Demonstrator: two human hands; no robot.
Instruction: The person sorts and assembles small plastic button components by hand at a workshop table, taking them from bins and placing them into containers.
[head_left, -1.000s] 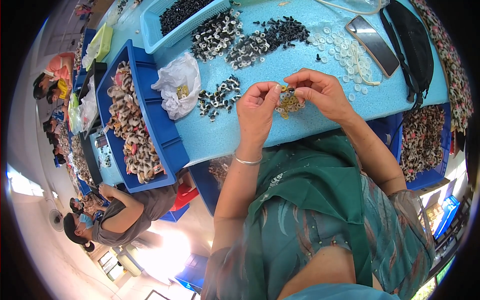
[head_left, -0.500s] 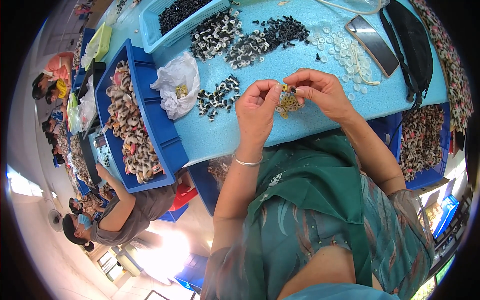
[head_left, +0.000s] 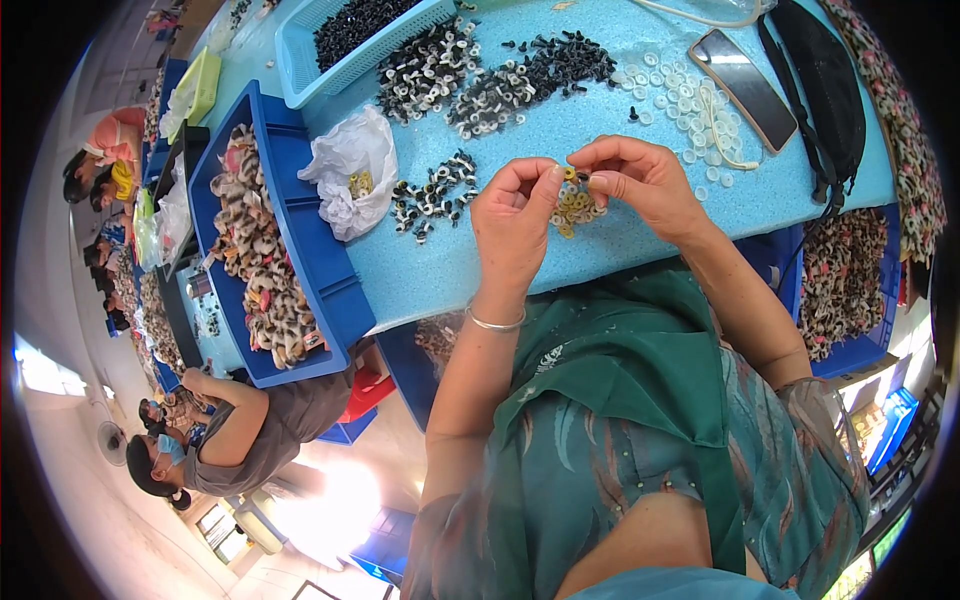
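Observation:
Above the near edge of the blue table, my two hands meet fingertip to fingertip. My left hand (head_left: 512,215), bracelet at its wrist, pinches a small yellow ring (head_left: 570,174) between thumb and finger. Between the thumb and forefinger of my right hand (head_left: 645,190) is a small black peg (head_left: 583,178), its end close to the ring. Just below the fingers lies a small pile of yellow rings (head_left: 576,212). To the left are black pegs fitted with pale rings (head_left: 432,195) and a crumpled white plastic bag (head_left: 340,150) with more yellow rings inside.
Farther off are a light-blue basket (head_left: 300,80) of black pegs, loose black pegs (head_left: 575,62), clear discs (head_left: 685,100), a phone (head_left: 745,92) and a black pouch (head_left: 830,100). A blue crate (head_left: 320,255) of spotted plush pieces stands left, near a masked co-worker (head_left: 240,430).
My hands stay nearly in place, with the ring and peg still between the fingertips. The co-worker at left has drawn an arm back from the table toward the body.

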